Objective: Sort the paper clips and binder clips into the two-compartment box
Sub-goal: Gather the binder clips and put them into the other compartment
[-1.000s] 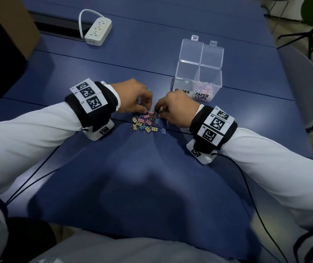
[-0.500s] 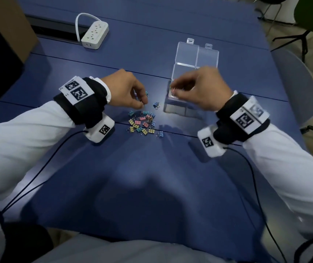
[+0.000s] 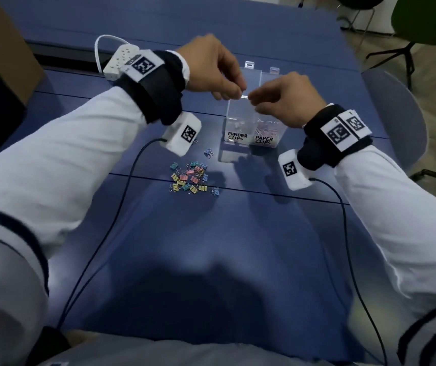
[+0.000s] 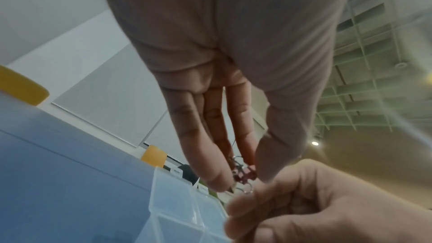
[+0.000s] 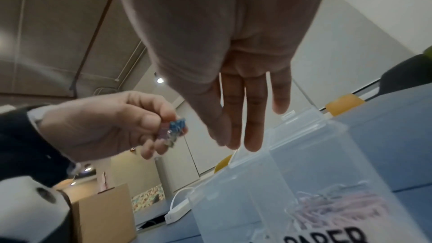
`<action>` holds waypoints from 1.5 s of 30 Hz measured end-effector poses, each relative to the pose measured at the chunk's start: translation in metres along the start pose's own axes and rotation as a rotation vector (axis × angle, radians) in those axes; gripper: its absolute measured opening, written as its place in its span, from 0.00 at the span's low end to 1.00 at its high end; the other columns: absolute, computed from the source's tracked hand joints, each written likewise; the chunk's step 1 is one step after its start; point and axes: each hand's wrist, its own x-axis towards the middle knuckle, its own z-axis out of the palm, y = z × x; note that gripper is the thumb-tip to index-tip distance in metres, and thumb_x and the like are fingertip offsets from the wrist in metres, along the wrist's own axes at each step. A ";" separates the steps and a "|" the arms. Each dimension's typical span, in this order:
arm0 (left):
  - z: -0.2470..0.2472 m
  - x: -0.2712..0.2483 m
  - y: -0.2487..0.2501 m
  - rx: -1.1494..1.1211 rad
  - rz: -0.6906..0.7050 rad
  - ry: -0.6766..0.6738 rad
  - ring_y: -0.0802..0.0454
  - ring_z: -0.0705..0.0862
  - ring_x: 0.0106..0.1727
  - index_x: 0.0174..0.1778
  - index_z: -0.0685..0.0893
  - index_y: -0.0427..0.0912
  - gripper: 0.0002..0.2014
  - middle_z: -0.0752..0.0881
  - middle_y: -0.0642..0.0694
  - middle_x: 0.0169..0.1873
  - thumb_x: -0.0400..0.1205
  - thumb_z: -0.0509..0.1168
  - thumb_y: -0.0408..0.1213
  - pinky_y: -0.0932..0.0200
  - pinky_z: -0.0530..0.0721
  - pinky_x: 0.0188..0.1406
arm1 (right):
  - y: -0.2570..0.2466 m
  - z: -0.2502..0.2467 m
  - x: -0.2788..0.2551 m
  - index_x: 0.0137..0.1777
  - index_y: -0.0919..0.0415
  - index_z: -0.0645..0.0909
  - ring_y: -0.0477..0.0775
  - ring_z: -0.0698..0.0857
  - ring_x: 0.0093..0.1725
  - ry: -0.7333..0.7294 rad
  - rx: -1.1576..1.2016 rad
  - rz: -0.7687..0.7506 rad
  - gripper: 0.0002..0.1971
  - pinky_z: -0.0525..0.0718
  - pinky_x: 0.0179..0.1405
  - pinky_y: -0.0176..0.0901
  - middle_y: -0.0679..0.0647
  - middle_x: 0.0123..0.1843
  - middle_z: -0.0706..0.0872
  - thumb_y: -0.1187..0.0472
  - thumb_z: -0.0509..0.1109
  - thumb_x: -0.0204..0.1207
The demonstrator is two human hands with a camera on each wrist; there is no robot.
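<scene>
A clear two-compartment box [image 3: 238, 120] stands open, labelled BINDER CLIPS on the left and PAPER CLIPS on the right. Pink paper clips [image 5: 339, 208] lie in the right compartment. My left hand [image 3: 238, 92] hovers over the left compartment and pinches a few binder clips [image 4: 243, 172], blue and pink ones [image 5: 175, 128]. Close beside it, over the box's top edge, hangs my right hand [image 3: 253, 97]. Its fingers [image 5: 252, 136] point down and nothing shows between them. A pile of coloured binder clips [image 3: 190, 178] lies on the blue table in front of the box.
One loose blue binder clip [image 3: 208, 153] lies between the pile and the box. A white power strip [image 3: 121, 58] sits at the back left, beside a cardboard box [image 3: 0, 54]. A grey chair [image 3: 396, 120] stands at the table's right edge. Wrist cables [image 3: 121, 202] trail across the table.
Both hands have lifted from the pile. The right hand reached the box first; the left has now followed, carrying binder clips up over the left compartment.
</scene>
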 end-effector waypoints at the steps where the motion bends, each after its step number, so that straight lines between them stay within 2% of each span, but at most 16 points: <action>1: 0.004 0.006 0.001 0.004 -0.004 -0.018 0.68 0.87 0.28 0.45 0.91 0.48 0.07 0.89 0.59 0.25 0.72 0.76 0.40 0.79 0.82 0.35 | 0.005 -0.002 -0.003 0.56 0.54 0.88 0.39 0.86 0.48 0.033 0.014 0.027 0.13 0.75 0.49 0.18 0.49 0.49 0.91 0.65 0.73 0.72; 3: 0.014 0.016 0.001 0.034 -0.015 -0.054 0.68 0.86 0.27 0.45 0.91 0.48 0.07 0.88 0.60 0.24 0.71 0.76 0.40 0.76 0.83 0.37 | 0.013 -0.005 -0.010 0.52 0.54 0.90 0.40 0.87 0.44 0.059 0.033 0.067 0.12 0.76 0.41 0.15 0.50 0.46 0.92 0.67 0.72 0.72; 5: 0.023 0.021 -0.002 0.082 -0.017 -0.083 0.66 0.85 0.26 0.45 0.91 0.49 0.08 0.88 0.58 0.26 0.71 0.76 0.42 0.70 0.84 0.40 | 0.016 -0.007 -0.018 0.49 0.53 0.90 0.42 0.88 0.43 0.060 0.041 0.075 0.11 0.78 0.44 0.18 0.50 0.44 0.92 0.66 0.72 0.71; 7: 0.026 0.022 -0.008 0.144 -0.008 -0.083 0.63 0.86 0.28 0.45 0.91 0.52 0.09 0.88 0.57 0.29 0.70 0.76 0.45 0.67 0.81 0.43 | 0.014 -0.007 -0.025 0.49 0.53 0.90 0.37 0.87 0.41 0.056 0.036 0.048 0.10 0.76 0.47 0.18 0.48 0.42 0.91 0.64 0.73 0.70; 9: 0.023 0.016 -0.016 0.174 -0.003 -0.044 0.61 0.86 0.30 0.46 0.91 0.55 0.09 0.89 0.57 0.30 0.72 0.75 0.49 0.67 0.81 0.42 | 0.009 -0.004 -0.033 0.49 0.52 0.90 0.30 0.83 0.36 0.039 0.038 0.004 0.10 0.72 0.41 0.13 0.45 0.40 0.90 0.63 0.74 0.70; 12: 0.011 0.002 -0.034 0.174 -0.008 0.032 0.67 0.84 0.27 0.46 0.90 0.54 0.08 0.89 0.55 0.33 0.75 0.72 0.49 0.72 0.78 0.39 | -0.003 0.008 -0.044 0.50 0.53 0.90 0.38 0.86 0.42 -0.058 0.023 -0.070 0.09 0.76 0.44 0.17 0.47 0.43 0.91 0.62 0.75 0.70; 15: 0.005 -0.013 -0.063 0.343 -0.078 0.022 0.58 0.84 0.40 0.50 0.90 0.51 0.08 0.89 0.51 0.39 0.78 0.69 0.44 0.68 0.74 0.44 | -0.014 0.030 -0.050 0.54 0.54 0.89 0.44 0.85 0.44 -0.214 -0.047 -0.133 0.12 0.80 0.50 0.31 0.49 0.48 0.91 0.61 0.76 0.71; 18: 0.012 -0.024 -0.092 0.521 -0.184 -0.191 0.46 0.84 0.54 0.63 0.85 0.51 0.15 0.89 0.47 0.54 0.79 0.66 0.42 0.60 0.75 0.56 | -0.026 0.050 -0.046 0.61 0.51 0.86 0.48 0.85 0.48 -0.342 -0.122 -0.170 0.18 0.84 0.54 0.42 0.52 0.54 0.89 0.61 0.74 0.71; 21: 0.025 -0.036 -0.102 0.548 -0.192 -0.296 0.41 0.82 0.60 0.71 0.78 0.52 0.21 0.84 0.42 0.61 0.81 0.64 0.39 0.55 0.76 0.62 | -0.039 0.061 -0.035 0.70 0.52 0.80 0.53 0.85 0.57 -0.399 -0.215 -0.180 0.24 0.81 0.62 0.46 0.55 0.65 0.84 0.62 0.71 0.72; 24: 0.037 -0.049 -0.101 0.515 -0.105 -0.318 0.41 0.81 0.57 0.73 0.77 0.54 0.23 0.78 0.39 0.59 0.81 0.62 0.34 0.53 0.75 0.62 | -0.048 0.071 -0.028 0.73 0.51 0.75 0.58 0.82 0.64 -0.480 -0.340 -0.181 0.29 0.80 0.67 0.53 0.55 0.70 0.81 0.61 0.70 0.70; 27: 0.040 -0.062 -0.100 0.484 -0.054 -0.324 0.42 0.82 0.53 0.71 0.79 0.54 0.22 0.78 0.39 0.57 0.81 0.62 0.33 0.56 0.75 0.58 | -0.050 0.080 -0.033 0.69 0.51 0.78 0.62 0.82 0.62 -0.542 -0.397 -0.205 0.28 0.82 0.62 0.57 0.57 0.63 0.85 0.60 0.68 0.65; 30: 0.037 -0.075 -0.098 0.471 -0.033 -0.346 0.46 0.85 0.51 0.69 0.80 0.55 0.20 0.78 0.42 0.58 0.80 0.65 0.38 0.57 0.78 0.58 | -0.049 0.083 -0.042 0.69 0.52 0.79 0.62 0.83 0.60 -0.550 -0.366 -0.236 0.29 0.82 0.62 0.56 0.57 0.61 0.86 0.58 0.67 0.63; 33: 0.033 -0.084 -0.097 0.455 -0.047 -0.373 0.49 0.85 0.52 0.67 0.81 0.57 0.22 0.79 0.46 0.57 0.76 0.69 0.44 0.57 0.79 0.57 | -0.049 0.087 -0.050 0.69 0.53 0.78 0.61 0.84 0.59 -0.537 -0.332 -0.292 0.33 0.83 0.60 0.55 0.58 0.61 0.86 0.49 0.66 0.59; 36: 0.033 -0.089 -0.097 0.424 -0.071 -0.395 0.53 0.84 0.51 0.67 0.80 0.57 0.28 0.78 0.50 0.55 0.69 0.71 0.50 0.61 0.77 0.53 | -0.048 0.092 -0.053 0.71 0.51 0.76 0.60 0.83 0.59 -0.502 -0.334 -0.338 0.33 0.83 0.60 0.55 0.59 0.60 0.84 0.45 0.68 0.64; 39: 0.038 -0.091 -0.100 0.417 -0.051 -0.377 0.54 0.83 0.49 0.67 0.79 0.56 0.27 0.75 0.52 0.53 0.71 0.75 0.44 0.62 0.77 0.51 | -0.050 0.095 -0.053 0.73 0.51 0.75 0.60 0.81 0.60 -0.449 -0.328 -0.335 0.28 0.80 0.62 0.52 0.60 0.60 0.83 0.49 0.71 0.72; 45: 0.045 -0.088 -0.103 0.398 0.032 -0.294 0.52 0.85 0.42 0.59 0.83 0.52 0.18 0.80 0.50 0.50 0.73 0.74 0.48 0.62 0.78 0.47 | -0.055 0.093 -0.049 0.66 0.54 0.82 0.60 0.84 0.58 -0.403 -0.363 -0.322 0.18 0.81 0.59 0.48 0.58 0.57 0.87 0.62 0.68 0.75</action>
